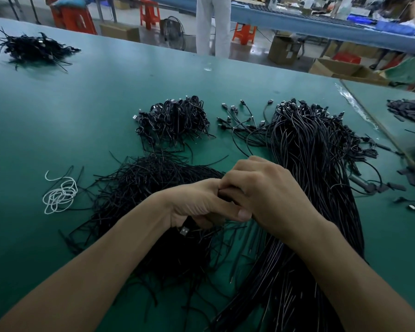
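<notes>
My left hand (197, 202) and my right hand (261, 190) meet over the green table (70, 121), fingers curled together round a black USB cable (185, 231) whose silver plug sticks out below the left palm. The rest of the cable is hidden inside both hands. Under my left forearm lies a pile of thin black ties (149, 188). A long thick bundle of black USB cables (314, 164) runs beneath my right arm.
A heap of coiled black cables (175, 121) lies behind the ties, and another dark heap (34, 47) at the far left. A white cord (59, 195) lies left of the ties. A person stands beyond the table's far edge, among stools and cardboard boxes.
</notes>
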`<control>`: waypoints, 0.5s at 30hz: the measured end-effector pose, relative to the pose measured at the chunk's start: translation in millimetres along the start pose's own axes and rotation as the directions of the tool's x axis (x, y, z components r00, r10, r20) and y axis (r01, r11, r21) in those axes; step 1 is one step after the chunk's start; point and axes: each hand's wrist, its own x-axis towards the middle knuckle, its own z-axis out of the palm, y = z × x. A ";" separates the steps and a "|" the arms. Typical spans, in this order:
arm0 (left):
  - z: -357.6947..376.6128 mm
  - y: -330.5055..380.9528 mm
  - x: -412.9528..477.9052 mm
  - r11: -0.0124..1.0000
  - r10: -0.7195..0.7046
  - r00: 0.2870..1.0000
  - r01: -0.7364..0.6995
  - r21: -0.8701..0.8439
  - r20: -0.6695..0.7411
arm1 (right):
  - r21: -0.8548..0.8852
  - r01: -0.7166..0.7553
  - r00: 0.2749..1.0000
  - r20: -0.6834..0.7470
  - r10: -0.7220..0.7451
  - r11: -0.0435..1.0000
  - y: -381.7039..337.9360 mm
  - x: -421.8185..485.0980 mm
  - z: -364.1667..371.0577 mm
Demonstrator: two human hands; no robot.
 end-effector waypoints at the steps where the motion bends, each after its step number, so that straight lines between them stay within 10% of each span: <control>1: -0.6 -0.3 0.1 0.999 0.002 1.000 -0.001 0.035 -0.020 | -0.032 0.018 1.000 0.023 -0.018 0.999 0.1 0.8 0.1; 9: 3.9 -1.8 5.9 0.897 0.121 0.982 -0.170 -0.409 -0.143 | -0.139 -0.081 0.991 -0.114 0.065 0.987 12.0 3.3 6.8; 15: 12.8 -0.1 12.1 0.799 0.309 0.882 -0.443 -0.407 -0.355 | 0.404 -0.255 0.840 -0.357 0.408 0.879 5.7 5.5 21.8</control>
